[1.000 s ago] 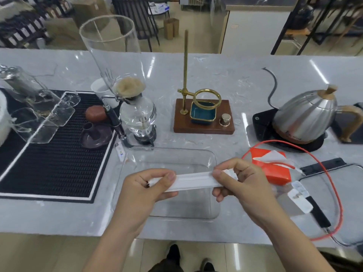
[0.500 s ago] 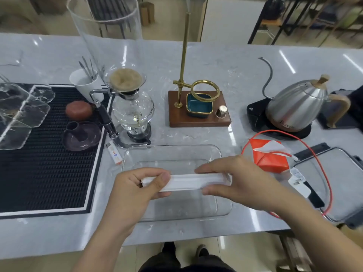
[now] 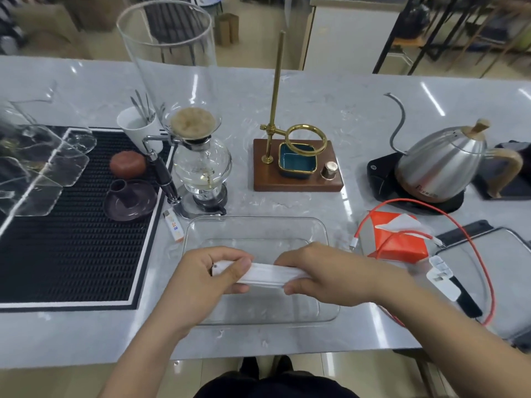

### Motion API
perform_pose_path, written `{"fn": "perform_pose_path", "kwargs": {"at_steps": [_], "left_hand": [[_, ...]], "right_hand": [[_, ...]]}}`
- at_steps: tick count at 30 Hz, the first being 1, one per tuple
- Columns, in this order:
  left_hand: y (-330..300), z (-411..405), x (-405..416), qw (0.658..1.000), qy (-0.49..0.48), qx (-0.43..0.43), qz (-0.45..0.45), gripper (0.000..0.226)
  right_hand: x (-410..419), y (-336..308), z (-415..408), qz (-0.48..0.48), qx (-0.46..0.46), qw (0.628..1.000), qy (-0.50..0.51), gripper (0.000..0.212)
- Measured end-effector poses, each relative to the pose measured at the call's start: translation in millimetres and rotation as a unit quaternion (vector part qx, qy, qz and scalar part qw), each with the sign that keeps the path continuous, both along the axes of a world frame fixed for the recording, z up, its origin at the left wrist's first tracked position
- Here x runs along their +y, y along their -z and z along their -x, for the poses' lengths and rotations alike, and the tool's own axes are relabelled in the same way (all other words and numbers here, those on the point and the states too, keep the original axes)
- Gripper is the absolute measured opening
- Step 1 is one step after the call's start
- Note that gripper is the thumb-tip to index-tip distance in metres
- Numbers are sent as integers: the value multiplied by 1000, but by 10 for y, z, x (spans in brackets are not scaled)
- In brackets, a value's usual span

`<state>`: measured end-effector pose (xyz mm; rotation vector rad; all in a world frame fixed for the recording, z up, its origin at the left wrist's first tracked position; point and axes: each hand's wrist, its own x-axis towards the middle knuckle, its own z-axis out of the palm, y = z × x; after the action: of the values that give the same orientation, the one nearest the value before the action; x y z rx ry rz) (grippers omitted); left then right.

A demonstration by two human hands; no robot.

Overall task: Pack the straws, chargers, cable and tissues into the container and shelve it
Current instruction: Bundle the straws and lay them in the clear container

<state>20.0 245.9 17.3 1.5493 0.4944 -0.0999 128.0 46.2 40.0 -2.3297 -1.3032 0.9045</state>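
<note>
I see my left hand (image 3: 207, 280) pinching one end of the white straw bundle (image 3: 267, 274), my right hand (image 3: 324, 272) curled round the other end, bundle held level over the clear container (image 3: 258, 228), orange tissue pack (image 3: 398, 239) and red cable (image 3: 471, 222) beyond my right fingers

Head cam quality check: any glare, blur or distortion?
Head view: ceiling-light streaks glare on the marble counter; wide-angle lens bows its far edge; the clear container shows only by rim highlights; hands and straw pack sharp, background room soft.
</note>
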Motion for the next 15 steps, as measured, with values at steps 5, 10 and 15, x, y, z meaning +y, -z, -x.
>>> {"fn": "perform_pose_path", "kwargs": {"at_steps": [5, 10, 15], "left_hand": [[-39, 1, 172, 983, 128, 19, -133, 16], [-81, -75, 354, 882, 336, 31, -330, 21], [2, -158, 362, 800, 452, 76, -387, 20]], "right_hand": [[97, 71, -19, -5, 43, 999, -6, 10], [209, 192, -30, 4, 68, 997, -21, 15], [304, 287, -5, 22, 96, 995, -29, 12]]}}
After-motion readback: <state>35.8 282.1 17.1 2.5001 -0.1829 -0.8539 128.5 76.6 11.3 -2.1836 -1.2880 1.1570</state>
